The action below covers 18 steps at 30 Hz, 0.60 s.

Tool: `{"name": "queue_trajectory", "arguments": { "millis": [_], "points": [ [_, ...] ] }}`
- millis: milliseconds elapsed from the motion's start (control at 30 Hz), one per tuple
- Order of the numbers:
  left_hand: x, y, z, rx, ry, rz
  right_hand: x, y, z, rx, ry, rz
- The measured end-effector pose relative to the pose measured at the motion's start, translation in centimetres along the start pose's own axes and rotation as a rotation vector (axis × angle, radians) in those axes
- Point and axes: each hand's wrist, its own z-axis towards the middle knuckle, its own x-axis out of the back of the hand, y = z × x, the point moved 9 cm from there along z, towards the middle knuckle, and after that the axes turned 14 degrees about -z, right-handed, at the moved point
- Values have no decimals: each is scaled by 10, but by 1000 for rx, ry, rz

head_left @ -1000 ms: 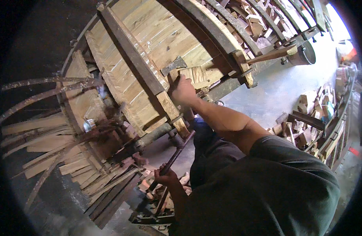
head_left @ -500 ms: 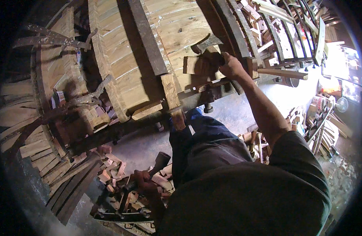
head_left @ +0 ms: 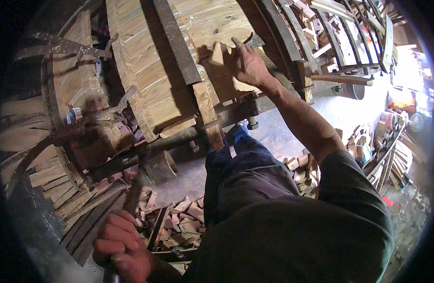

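Observation:
My left hand (head_left: 122, 245) is closed round the dark handle of a mallet (head_left: 158, 167), low at the left. Its thick brownish head is raised toward the bench frame and partly in shadow. My right hand (head_left: 249, 66) reaches up over a pale planked wooden surface (head_left: 153, 70). Its thumb and fingers are round a short wooden block (head_left: 219, 54), with the index finger stretched out past it; the hand hides part of the block. Just beyond the knuckles lies an axe head (head_left: 256, 40), apart from the fingers.
Dark ribs (head_left: 177, 42) cross the planks, and a wooden upright (head_left: 207, 111) stands before my legs. Bolts (head_left: 252, 123) jut from the frame's near edge. Wood offcuts (head_left: 184, 219) heap on the floor below. Curved slatted frames (head_left: 339, 42) stand far right; more timber (head_left: 391, 155) is stacked nearby.
My right hand has let go of the axe and moved left onto the wooden block, which is now tilted. My left hand has swung left and nearer, raising the mallet.

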Motion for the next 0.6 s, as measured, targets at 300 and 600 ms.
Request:
{"name": "queue_trajectory", "arguments": {
  "millis": [300, 600],
  "points": [
    [-100, -33, 54, -443, -528, 223, 31, 43, -110, -402, 51, 334],
    [-95, -195, -55, -277, -1398, 688, 58, 56, -143, -203, 122, -210]
  ]
}}
